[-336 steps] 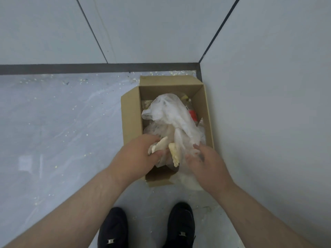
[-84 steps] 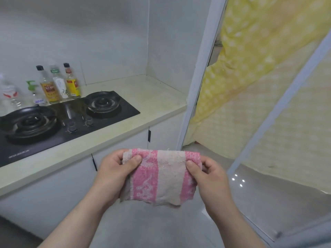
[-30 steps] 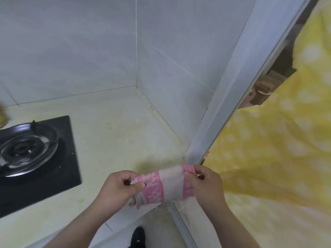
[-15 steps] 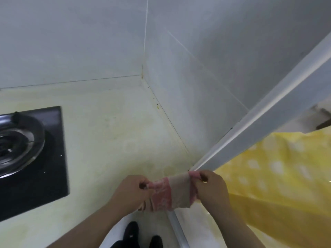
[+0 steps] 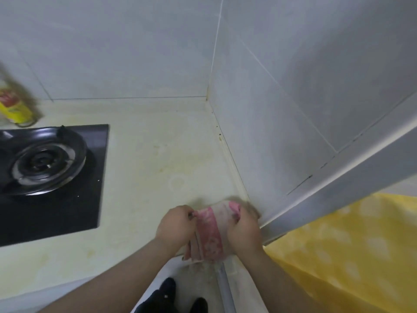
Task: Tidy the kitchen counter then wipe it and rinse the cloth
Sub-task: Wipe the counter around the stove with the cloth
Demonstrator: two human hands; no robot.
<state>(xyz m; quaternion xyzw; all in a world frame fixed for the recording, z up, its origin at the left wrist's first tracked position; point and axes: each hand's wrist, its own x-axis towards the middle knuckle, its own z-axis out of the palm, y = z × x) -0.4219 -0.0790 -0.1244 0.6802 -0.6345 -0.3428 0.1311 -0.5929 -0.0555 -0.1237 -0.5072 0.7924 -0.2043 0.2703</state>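
Both hands are working the cloth [image 5: 211, 231] at the front right corner of the worktop [image 5: 158, 159], hard by the tiled side wall [image 5: 282, 123]. The left hand [image 5: 176, 224] is pinching its left edge with curled fingers, and the right hand [image 5: 244, 229] is gripping the right edge the same way, so the pink-and-white fabric is bunching between them and hanging partly over the front lip. To my eye the wipe is only starting, and the smart play is flattening that cloth out, pressing it down broad, then sweeping from the wall seam toward the hob [image 5: 52, 177] in overlapping passes. The yellowish stains here are looking stubborn, so firm pressure is needed, and the bottle [image 5: 13, 107] at the back left is wanting a wide berth.
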